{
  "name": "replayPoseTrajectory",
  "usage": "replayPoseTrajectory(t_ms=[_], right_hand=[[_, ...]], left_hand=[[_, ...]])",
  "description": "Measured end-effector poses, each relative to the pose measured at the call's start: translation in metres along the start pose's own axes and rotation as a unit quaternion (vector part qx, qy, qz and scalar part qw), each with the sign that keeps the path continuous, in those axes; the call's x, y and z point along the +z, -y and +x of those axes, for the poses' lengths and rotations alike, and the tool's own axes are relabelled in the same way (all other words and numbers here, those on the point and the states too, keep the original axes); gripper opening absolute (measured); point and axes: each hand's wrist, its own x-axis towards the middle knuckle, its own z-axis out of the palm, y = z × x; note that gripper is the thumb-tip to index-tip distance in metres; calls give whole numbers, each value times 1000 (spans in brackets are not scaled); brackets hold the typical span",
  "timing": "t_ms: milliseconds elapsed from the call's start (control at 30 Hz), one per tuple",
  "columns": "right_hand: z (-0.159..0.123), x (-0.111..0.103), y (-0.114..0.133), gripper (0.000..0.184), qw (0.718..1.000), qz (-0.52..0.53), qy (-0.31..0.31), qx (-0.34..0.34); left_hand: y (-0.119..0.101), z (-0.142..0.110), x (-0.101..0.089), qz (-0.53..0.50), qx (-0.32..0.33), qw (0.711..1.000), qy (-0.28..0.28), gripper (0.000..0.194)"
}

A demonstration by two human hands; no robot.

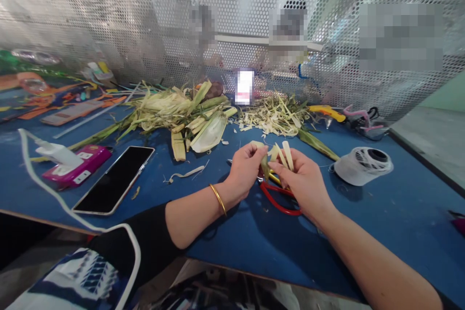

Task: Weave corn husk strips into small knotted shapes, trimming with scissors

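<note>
Both my hands meet over the middle of the blue table (399, 213). My left hand (244, 170), with a gold bangle on its wrist, pinches one end of a folded pale palm-leaf strip (279, 153). My right hand (305, 184) grips the same strip, whose cut ends stick up between the fingers. Red-handled scissors (279, 199) lie on the table right under my hands.
A heap of green and pale leaves (181, 111) and a pile of leaf trimmings (272, 116) lie behind. At the left are a black phone (114, 179), a pink box (78, 167) and a white cable (54, 193). A white fan (363, 164) sits right. A perforated screen (145, 24) walls the back.
</note>
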Motion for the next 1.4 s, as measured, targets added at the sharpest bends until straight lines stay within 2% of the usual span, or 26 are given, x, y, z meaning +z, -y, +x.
replayPoseTrajectory(t_ms=[167, 333, 567, 700, 800, 867, 933, 1000, 1133, 1300, 1400], right_hand=[[0, 0, 0, 24, 1000, 12, 8, 2], [-4, -2, 6, 20, 1000, 22, 4, -15], [-17, -16, 22, 14, 991, 80, 58, -86], [-18, -25, 31, 20, 986, 113, 38, -115], [-11, -30, 32, 23, 988, 99, -25, -116], [-3, -31, 29, 26, 990, 76, -60, -107], [3, -33, 25, 30, 992, 33, -69, -105], [7, -33, 20, 33, 991, -38, -60, -110], [10, -26, 9, 39, 983, -150, -17, -109], [8, -15, -2, 45, 973, -201, 43, -102], [9, -20, 1, 42, 969, -222, 16, -103]], left_hand=[[2, 1, 0, 0, 8, 1000, -6, 23], [1, 5, -3, 22, 6, 999, -46, 24], [2, 18, -12, 18, 9, 996, -87, 28], [-3, 21, -16, 12, -1, 994, -105, 27], [-12, 17, -15, 2, -12, 997, -79, 21], [-18, 12, -13, 0, -16, 999, -36, 15], [-22, 7, -11, 0, -7, 1000, 13, 11], [-24, 1, -9, -13, -13, 998, 58, 15], [-21, -5, -6, -44, -52, 993, 97, 21], [-16, -5, -6, 15, -43, 992, 115, 24], [-19, -4, -6, 37, -42, 993, 100, 22]])
